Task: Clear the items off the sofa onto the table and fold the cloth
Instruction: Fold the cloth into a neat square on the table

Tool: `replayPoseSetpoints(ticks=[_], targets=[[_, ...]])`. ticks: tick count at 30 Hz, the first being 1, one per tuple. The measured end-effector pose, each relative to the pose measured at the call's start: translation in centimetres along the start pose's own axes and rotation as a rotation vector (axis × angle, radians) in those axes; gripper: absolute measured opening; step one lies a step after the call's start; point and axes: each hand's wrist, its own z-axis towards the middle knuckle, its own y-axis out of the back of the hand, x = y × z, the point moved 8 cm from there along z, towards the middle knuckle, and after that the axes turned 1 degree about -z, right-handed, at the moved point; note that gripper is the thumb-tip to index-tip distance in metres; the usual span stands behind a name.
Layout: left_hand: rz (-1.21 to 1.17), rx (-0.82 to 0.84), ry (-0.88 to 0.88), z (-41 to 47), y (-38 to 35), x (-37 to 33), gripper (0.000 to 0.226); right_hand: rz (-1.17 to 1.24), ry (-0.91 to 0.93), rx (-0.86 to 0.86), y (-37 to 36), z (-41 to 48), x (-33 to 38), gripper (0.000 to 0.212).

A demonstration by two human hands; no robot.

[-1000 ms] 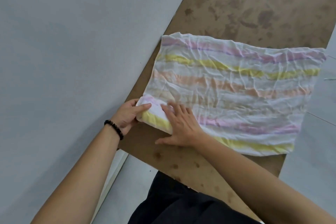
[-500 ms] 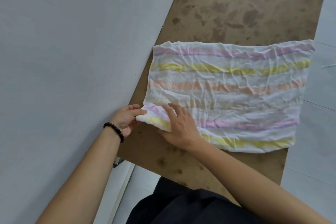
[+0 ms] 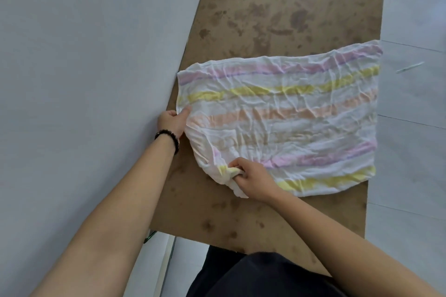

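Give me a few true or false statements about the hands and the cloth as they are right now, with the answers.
1. The striped cloth lies spread on the brown table. True.
2. The right hand rests flat and open on the cloth. False: its fingers pinch a bunched-up part of the cloth's near left corner.
3. The left hand holds the cloth's left edge, thumb on top. True.
4. The black bead bracelet is on the right wrist. False: it is on the left wrist.
5. The cloth is plain white. False: it has pink, yellow and orange stripes.
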Motion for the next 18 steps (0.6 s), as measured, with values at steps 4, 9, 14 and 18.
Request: replayPoseSetpoints(ticks=[4, 9, 14, 18], targets=[[0.197, -0.044, -0.076, 2.1, -4.4, -4.9, 0.073, 0.033, 0.002, -0.058, 1.2, -1.2, -0.4, 0.019], [0.348, 0.042, -0.064, 3.5, -7.8, -6.5, 0.049, 0.150, -0.004, -0.027, 0.4, -2.6, 0.2, 0.020], [-0.001, 0.163, -0.031, 5.0, -6.5, -5.9, 0.044, 0.447, -0.041, -0.006, 0.6, -3.2, 2.2, 0.015], [0.028, 0.085, -0.080, 4.4, -3.6, -8.2, 0.047, 0.575, 0.017, 0.052, 2.2, -3.5, 4.7, 0.013]])
